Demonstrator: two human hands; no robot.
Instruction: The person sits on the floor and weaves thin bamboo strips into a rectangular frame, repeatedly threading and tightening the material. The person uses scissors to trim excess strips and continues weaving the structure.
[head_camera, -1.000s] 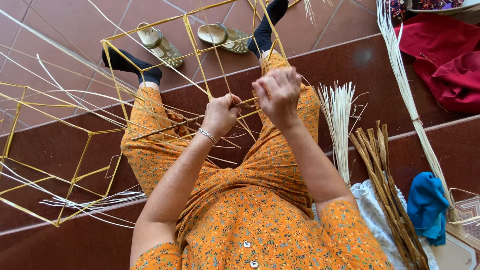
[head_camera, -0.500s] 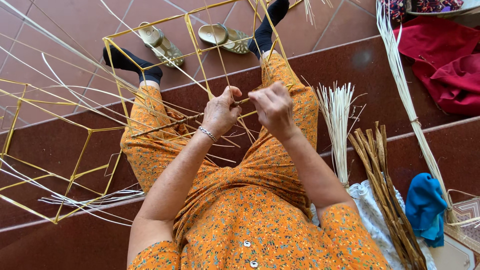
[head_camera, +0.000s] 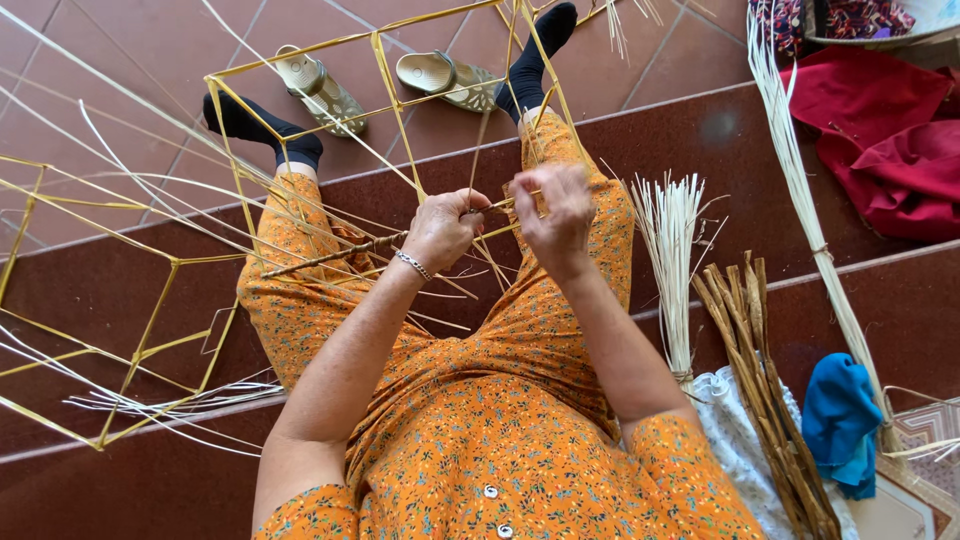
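Left hand (head_camera: 442, 228) at frame centre, fingers curled shut around the wrapped bar (head_camera: 330, 257) of the yellow wire frame (head_camera: 300, 60) lying over the lap. Right hand (head_camera: 556, 212) pinches a thin cane strand (head_camera: 497, 205), fingertips closed. Judgement: keep the strand taut and lay turns tight together. Spare pale cane bundle (head_camera: 668, 250) lies right of centre.

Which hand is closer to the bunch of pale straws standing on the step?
The right hand. It sits just left of the pale straw bunch in the picture, not touching it. The left hand is farther away, beyond the right one, gripping the wrapped rod.
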